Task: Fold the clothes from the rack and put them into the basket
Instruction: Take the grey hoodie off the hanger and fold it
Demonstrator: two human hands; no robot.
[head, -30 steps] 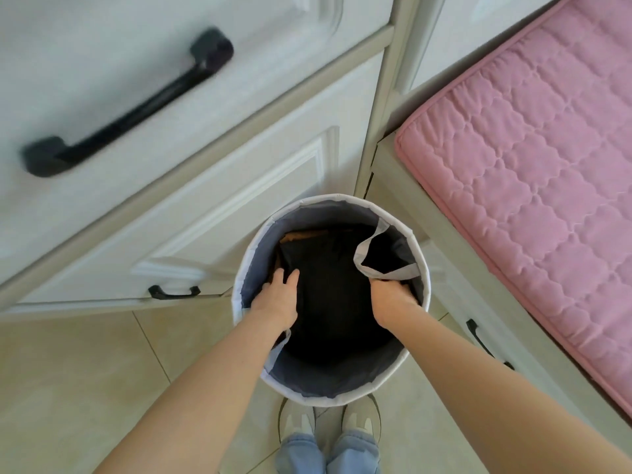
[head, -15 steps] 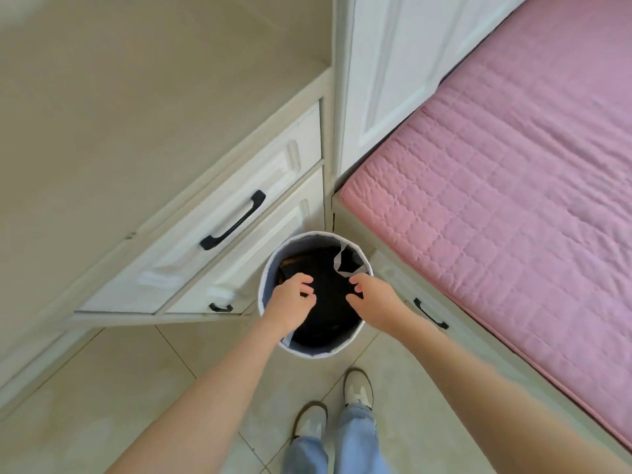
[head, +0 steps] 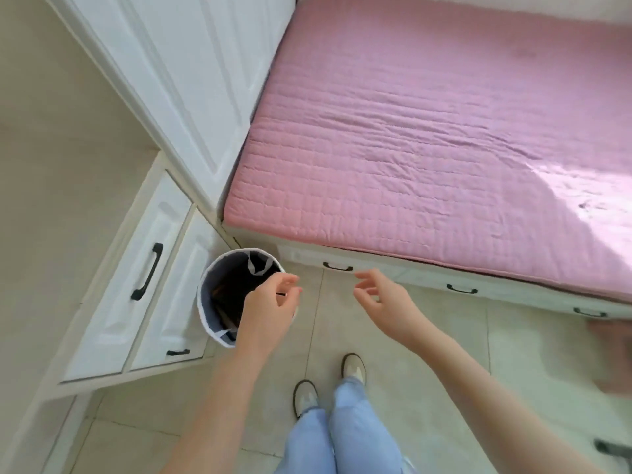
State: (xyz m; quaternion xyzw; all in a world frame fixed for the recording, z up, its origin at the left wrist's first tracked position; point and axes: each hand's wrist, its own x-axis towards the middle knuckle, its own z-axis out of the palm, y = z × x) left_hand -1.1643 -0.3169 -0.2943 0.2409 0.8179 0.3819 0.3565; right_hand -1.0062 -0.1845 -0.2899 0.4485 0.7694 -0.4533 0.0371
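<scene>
A round fabric basket (head: 208, 299) with a white rim and grey lining stands on the tiled floor by the drawers. Dark folded clothes (head: 236, 289) lie inside it, with a strip of brown at the left. My left hand (head: 270, 309) hovers above the basket's right rim, fingers loosely curled and holding nothing. My right hand (head: 379, 302) hangs further right over the floor, fingers relaxed and empty. No rack is in view.
White drawers with black handles (head: 147, 271) stand left of the basket. A bed with a pink quilted pad (head: 427, 148) fills the upper right, with drawers under it (head: 461, 289). My feet (head: 328, 381) stand on pale tiles. A blurred pink shape (head: 612, 357) sits at the right edge.
Both hands have come up out of the basket and let go of the dark clothes. The view has risen and swung right, so the basket looks smaller and further left.
</scene>
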